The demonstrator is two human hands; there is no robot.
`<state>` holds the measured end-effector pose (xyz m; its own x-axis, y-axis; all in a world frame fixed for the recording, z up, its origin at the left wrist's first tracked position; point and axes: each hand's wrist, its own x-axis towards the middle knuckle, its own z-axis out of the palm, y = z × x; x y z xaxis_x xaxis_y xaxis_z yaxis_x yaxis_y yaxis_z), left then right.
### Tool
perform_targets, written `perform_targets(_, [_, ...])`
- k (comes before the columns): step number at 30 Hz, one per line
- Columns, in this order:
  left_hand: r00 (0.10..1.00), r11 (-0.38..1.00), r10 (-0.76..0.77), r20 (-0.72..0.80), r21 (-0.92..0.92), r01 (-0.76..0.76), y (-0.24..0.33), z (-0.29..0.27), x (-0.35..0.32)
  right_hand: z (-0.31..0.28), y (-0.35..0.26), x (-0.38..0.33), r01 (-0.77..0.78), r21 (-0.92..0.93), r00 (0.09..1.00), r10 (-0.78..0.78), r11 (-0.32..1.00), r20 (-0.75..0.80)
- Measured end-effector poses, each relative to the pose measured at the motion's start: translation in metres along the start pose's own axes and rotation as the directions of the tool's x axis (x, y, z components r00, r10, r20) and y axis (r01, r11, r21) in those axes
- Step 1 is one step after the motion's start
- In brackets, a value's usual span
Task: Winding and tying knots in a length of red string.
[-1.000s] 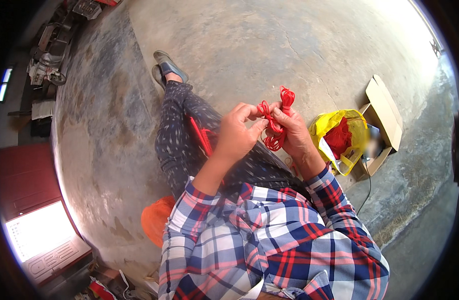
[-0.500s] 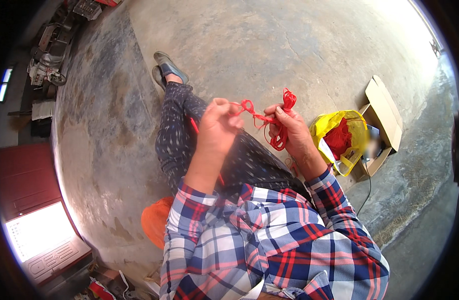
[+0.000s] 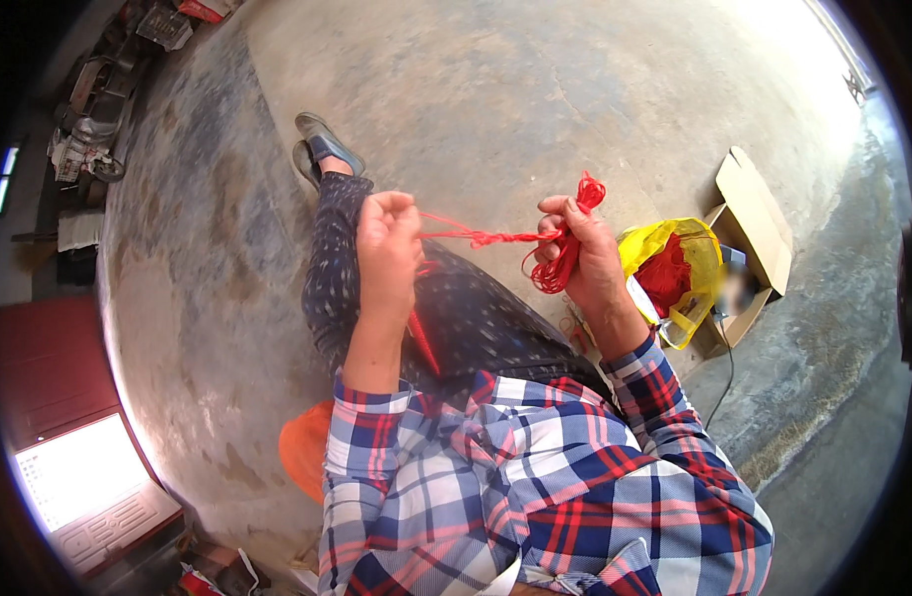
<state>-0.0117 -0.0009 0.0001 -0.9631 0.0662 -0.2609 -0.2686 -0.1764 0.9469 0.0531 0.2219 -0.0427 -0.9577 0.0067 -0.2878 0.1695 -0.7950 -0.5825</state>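
Note:
My right hand is closed round a looped bundle of red cord, whose loops stick out above and below the fist. From the bundle a strand of red cord runs leftward, partly knotted or twisted, to my left hand. The left fingers are closed on that strand and it looks pulled taut. More red cord hangs beneath the left hand over my patterned trousers. What lies inside each fist is hidden.
At my right a yellow bag holds a heap of red cord. Next to it stands an open cardboard box with a dark cable. An orange seat or cushion shows by my left side. Concrete floor lies around.
My left hand has moved left, away from the right hand. The loose, looped strand between them is now stretched longer and straighter. My right hand has barely shifted.

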Motion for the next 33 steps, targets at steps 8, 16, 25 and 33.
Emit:
perform_targets(8, [0.654,0.356,0.448,0.609,0.550,-0.756,-0.002,0.040,-0.016,0.022,0.001,0.000,-0.043,0.028,0.995,0.040,0.999,0.091])
perform_targets(16, [0.902,0.811,0.198,0.382,0.453,-0.370,0.000,0.041,-0.024,0.024,-0.005,-0.003,0.024,-0.120,0.998,-0.016,0.992,0.069])
perform_targets(25, [0.845,0.627,0.449,0.292,0.571,-0.530,0.006,0.036,-0.016,0.020,-0.002,-0.006,0.179,-0.537,0.982,-0.116,0.824,0.150])
perform_targets(33, [0.917,0.716,0.296,0.269,0.573,-0.399,0.002,0.029,-0.014,0.013,-0.007,-0.001,-0.004,-0.481,0.974,0.113,0.877,0.197])
